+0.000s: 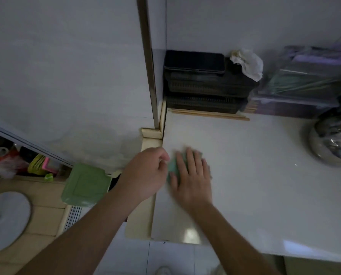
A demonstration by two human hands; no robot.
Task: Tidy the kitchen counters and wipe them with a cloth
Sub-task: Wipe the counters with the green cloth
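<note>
A teal cloth (173,168) lies on the white counter (255,175) near its left edge. My right hand (192,175) presses flat on top of it with straight, spread fingers and covers most of it. My left hand (145,171) sits at the counter's left edge with curled fingers, right beside the cloth's left end; whether it pinches the cloth is blurred.
Black stacked baskets (205,84) with a dark tray on top stand at the back wall, a crumpled white tissue (247,63) on them, wooden chopsticks (209,114) in front. A clear bag of items (308,80) and a steel pot (334,143) sit right. A green tray (86,185) lies lower left.
</note>
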